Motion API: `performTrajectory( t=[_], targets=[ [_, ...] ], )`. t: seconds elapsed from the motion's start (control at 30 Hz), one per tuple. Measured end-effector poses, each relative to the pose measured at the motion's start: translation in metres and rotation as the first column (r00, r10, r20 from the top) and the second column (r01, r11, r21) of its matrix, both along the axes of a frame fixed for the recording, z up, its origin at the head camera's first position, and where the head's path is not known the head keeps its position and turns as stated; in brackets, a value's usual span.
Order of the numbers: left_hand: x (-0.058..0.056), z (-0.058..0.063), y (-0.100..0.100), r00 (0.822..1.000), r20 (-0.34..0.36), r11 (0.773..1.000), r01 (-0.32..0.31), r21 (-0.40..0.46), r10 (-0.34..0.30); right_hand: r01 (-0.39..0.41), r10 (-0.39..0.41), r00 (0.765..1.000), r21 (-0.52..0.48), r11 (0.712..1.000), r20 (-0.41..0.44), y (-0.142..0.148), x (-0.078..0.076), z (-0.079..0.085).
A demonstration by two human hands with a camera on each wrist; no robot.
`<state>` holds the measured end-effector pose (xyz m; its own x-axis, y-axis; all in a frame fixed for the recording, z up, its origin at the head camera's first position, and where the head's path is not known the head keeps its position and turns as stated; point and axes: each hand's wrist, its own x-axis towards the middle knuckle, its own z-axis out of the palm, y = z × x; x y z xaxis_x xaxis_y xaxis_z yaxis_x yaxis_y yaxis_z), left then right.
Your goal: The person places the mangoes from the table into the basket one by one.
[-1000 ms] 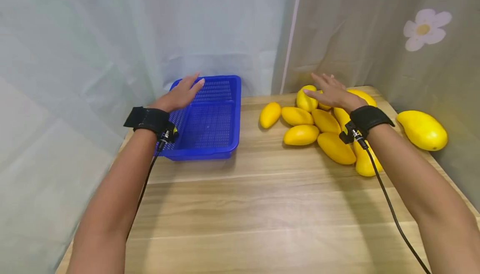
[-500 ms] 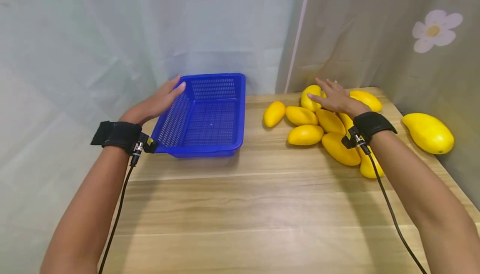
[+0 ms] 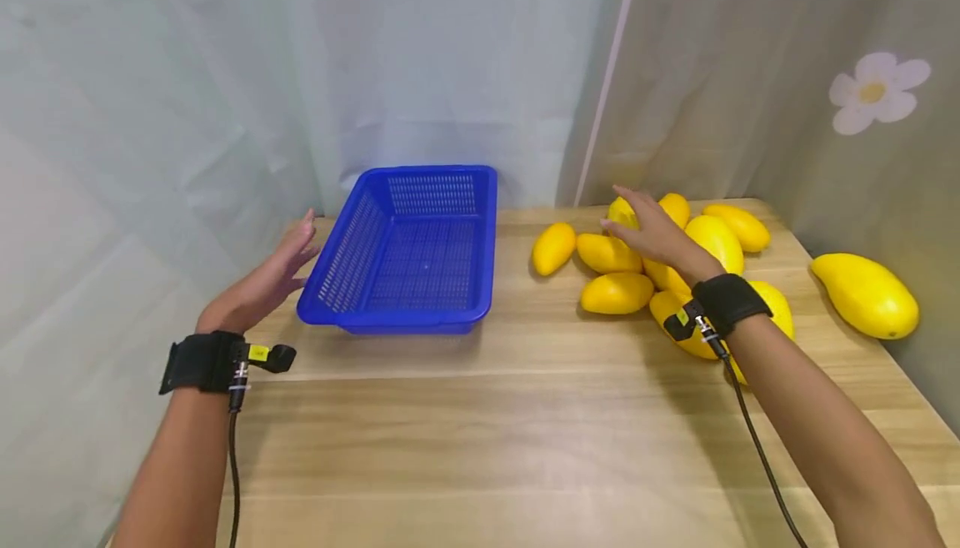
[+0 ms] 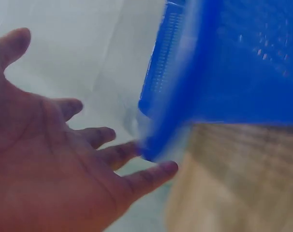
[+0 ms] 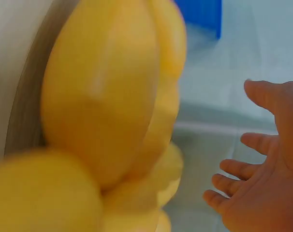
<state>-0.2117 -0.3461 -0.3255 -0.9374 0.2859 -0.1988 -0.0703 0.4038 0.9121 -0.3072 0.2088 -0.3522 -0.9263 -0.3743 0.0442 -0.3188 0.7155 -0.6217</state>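
A blue slotted plastic basket [image 3: 483, 264] rests on the table at the back, with nothing inside. Just left of it is my left hand [image 3: 262, 281], palm turned toward its side. In the left wrist view the fingers [image 4: 151, 179] are spread and relaxed near the basket's blurred rim [image 4: 185, 82]; whether they touch it I cannot tell. My right hand [image 3: 652, 235] hovers over a heap of yellow mangoes [image 3: 617, 294], fingers extended. The right wrist view has that hand [image 5: 262, 179] holding nothing, beside the large, blurred mangoes [image 5: 98, 96].
One big mango [image 3: 866, 294] lies apart by the right edge of the wooden table [image 3: 480, 439]. Curtains [image 3: 465, 56] hang close behind and at both sides. Each wrist wears a black strap [image 3: 202, 362] with a camera and a cable.
My left hand has moved from over the basket to the left, down beside it. The right hand has stayed above the mangoes with a small shift. The head view has shifted slightly.
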Motion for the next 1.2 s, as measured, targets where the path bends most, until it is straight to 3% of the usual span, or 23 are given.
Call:
performTrajectory(
  t=[0.03,0.1,0.23,0.37,0.47,0.57,0.67,0.7,0.8,0.93,1.03,1.2],
  targets=[
    [0.004,-0.007,-0.002,1.0,-0.002,0.996,-0.015,0.084,0.015,-0.017,0.017,1.0,-0.019,1.0,-0.012,-0.005,0.002,0.0],
    [0.011,-0.02,-0.005,1.0,-0.001,0.967,-0.025,0.252,0.026,-0.047,0.047,0.999,-0.05,0.998,-0.019,-0.014,0.007,0.0],
    [0.021,-0.048,-0.006,0.999,-0.005,0.871,-0.029,0.49,0.036,-0.104,0.101,0.994,-0.057,0.993,-0.05,-0.034,0.012,-0.002],
    [0.027,-0.073,0.001,0.998,-0.029,0.796,-0.029,0.604,0.058,-0.117,0.115,0.992,-0.031,0.993,-0.057,-0.053,0.009,-0.014],
    [0.033,-0.089,0.008,0.993,-0.026,0.744,-0.067,0.664,0.112,-0.102,0.102,0.994,0.0,0.995,-0.044,-0.064,0.007,-0.025],
    [0.039,-0.101,0.016,0.983,0.035,0.678,-0.151,0.72,0.182,-0.066,0.068,0.997,0.039,0.997,-0.041,-0.073,0.006,-0.036],
    [0.044,-0.108,0.023,0.969,0.092,0.638,-0.221,0.738,0.23,-0.02,0.024,0.998,0.075,0.997,-0.049,-0.08,0.004,-0.042],
    [0.045,-0.109,0.025,0.964,0.102,0.631,-0.239,0.738,0.245,-0.003,0.008,0.998,0.09,0.996,-0.06,-0.082,0.003,-0.044],
    [0.051,-0.114,0.029,0.955,0.083,0.653,-0.256,0.713,0.285,0.028,-0.015,0.995,0.133,0.991,-0.096,-0.09,0.001,-0.054],
    [0.054,-0.118,0.033,0.946,0.041,0.666,-0.258,0.7,0.323,0.054,-0.023,0.987,0.189,0.98,-0.162,-0.099,-0.004,-0.067],
    [0.052,-0.119,0.036,0.94,0.029,0.656,-0.258,0.71,0.339,0.065,-0.027,0.982,0.203,0.977,-0.187,-0.102,-0.008,-0.074],
    [0.045,-0.118,0.043,0.931,0.032,0.664,-0.282,0.692,0.362,0.058,-0.019,0.98,0.194,0.979,-0.196,-0.1,-0.016,-0.081]
  ],
)
